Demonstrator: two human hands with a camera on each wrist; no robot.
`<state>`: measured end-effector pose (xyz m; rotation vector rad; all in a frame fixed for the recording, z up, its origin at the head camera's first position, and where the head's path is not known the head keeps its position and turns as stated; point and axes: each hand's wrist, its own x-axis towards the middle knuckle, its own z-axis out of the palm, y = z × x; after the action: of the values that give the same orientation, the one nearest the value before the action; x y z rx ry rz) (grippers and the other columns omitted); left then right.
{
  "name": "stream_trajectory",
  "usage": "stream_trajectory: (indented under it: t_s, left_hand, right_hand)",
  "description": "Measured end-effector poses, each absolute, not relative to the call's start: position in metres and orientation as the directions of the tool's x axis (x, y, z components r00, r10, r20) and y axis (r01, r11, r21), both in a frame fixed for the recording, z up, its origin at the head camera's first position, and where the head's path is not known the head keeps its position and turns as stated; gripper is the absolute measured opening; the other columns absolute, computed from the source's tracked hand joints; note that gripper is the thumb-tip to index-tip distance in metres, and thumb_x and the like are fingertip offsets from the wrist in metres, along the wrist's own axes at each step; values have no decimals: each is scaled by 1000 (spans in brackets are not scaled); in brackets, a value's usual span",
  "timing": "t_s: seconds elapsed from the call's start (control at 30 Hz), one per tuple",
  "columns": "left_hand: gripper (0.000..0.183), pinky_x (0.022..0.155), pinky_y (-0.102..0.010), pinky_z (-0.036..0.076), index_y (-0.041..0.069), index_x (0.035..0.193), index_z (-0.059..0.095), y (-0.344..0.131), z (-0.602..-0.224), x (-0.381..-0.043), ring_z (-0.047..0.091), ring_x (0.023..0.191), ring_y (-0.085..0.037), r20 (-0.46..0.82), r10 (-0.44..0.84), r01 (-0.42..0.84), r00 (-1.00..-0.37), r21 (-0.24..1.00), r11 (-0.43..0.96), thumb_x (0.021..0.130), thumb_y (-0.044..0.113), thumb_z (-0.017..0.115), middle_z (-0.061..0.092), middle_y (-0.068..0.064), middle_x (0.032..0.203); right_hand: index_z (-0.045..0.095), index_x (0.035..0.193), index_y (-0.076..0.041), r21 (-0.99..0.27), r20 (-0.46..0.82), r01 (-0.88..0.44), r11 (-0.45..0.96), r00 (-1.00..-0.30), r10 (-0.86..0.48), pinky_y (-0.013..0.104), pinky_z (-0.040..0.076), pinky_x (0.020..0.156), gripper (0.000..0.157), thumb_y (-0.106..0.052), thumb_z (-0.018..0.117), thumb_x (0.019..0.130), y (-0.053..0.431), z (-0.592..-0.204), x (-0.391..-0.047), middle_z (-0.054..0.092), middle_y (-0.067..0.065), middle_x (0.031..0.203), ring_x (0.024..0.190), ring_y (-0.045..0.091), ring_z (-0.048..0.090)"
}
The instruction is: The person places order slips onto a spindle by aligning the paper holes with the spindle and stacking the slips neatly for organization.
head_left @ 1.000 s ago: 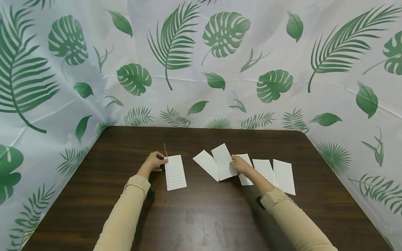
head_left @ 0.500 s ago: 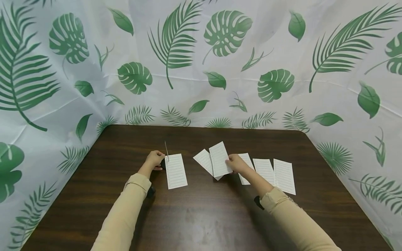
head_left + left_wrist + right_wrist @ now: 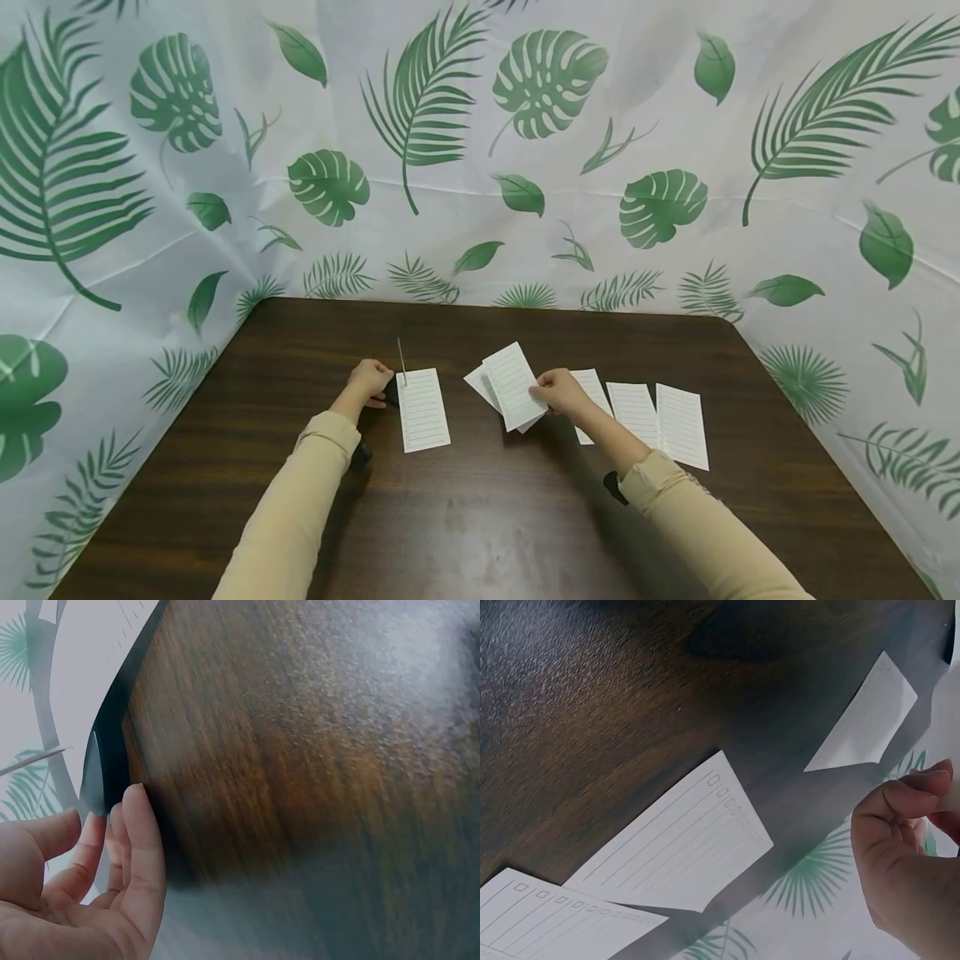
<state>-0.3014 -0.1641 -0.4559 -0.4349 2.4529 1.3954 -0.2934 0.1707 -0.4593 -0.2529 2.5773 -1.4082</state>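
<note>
My left hand point(image 3: 369, 382) is at the black base point(image 3: 112, 769) of a paper spike, its fingertips right at the base's edge. The thin metal spike point(image 3: 402, 362) stands up through the top left corner of a white lined sheet point(image 3: 423, 411). My right hand point(image 3: 562, 392) pinches another lined sheet point(image 3: 513, 385) by its right edge, between thumb and fingers. Under that held sheet lies a further sheet point(image 3: 480, 385), mostly covered in the head view. In the right wrist view the right hand point(image 3: 907, 840) shows at the right edge, fingers curled at a pale sheet.
To the right on the dark wooden table point(image 3: 465, 517) lie three more lined sheets: one partly behind the right hand point(image 3: 592, 390), a middle one point(image 3: 633, 410) and an outer one point(image 3: 682, 425). A leaf-printed curtain point(image 3: 442, 200) surrounds the table's back and sides.
The right hand has moved left with its sheet, which overlaps the sheet lying beneath it more. The left hand has drawn its fingers slightly off the pierced sheet's corner and stays at the base.
</note>
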Motion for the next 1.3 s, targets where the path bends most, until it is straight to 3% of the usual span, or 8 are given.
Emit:
stream_trajectory:
  t_s: [0.13, 0.87, 1.1, 1.3]
  left_hand:
    - [28, 61, -29, 60, -5, 119, 51, -167, -456, -297, 54, 76, -22, -386, -116, -392, -915, 780, 488, 99, 14, 44, 45, -27, 130]
    - [32, 62, -27, 60, -5, 122, 51, -179, -451, -294, 56, 78, -21, -284, -95, -295, -954, 837, 460, 99, 17, 45, 47, -26, 126]
    - [34, 56, -19, 57, -7, 125, 47, -176, -434, -296, 51, 66, -10, -256, -82, -269, -963, 921, 283, 100, 16, 44, 51, -21, 112]
    - [38, 58, -16, 56, -5, 128, 46, -180, -421, -294, 52, 66, -6, -219, -92, -235, -971, 942, 242, 100, 21, 46, 49, -9, 101]
  right_hand:
    - [60, 83, 14, -836, -88, -41, 547, -974, -207, 19, 38, 42, 18, -4, 61, 87, 160, -444, -277, 52, -1, 55, 47, 8, 42]
    - [53, 82, 9, -904, -33, -83, 420, -965, -261, 15, 26, 42, 12, 0, 56, 90, 124, -435, -266, 38, -8, 47, 42, 5, 34]
    - [51, 84, 9, -904, -5, -121, 409, -956, -293, 16, 25, 43, 12, 0, 55, 91, 112, -427, -265, 37, -7, 47, 42, 5, 34]
    - [49, 85, 9, -932, -12, -102, 347, -949, -314, 16, 22, 43, 11, 1, 53, 91, 103, -426, -264, 33, -8, 47, 42, 4, 30]
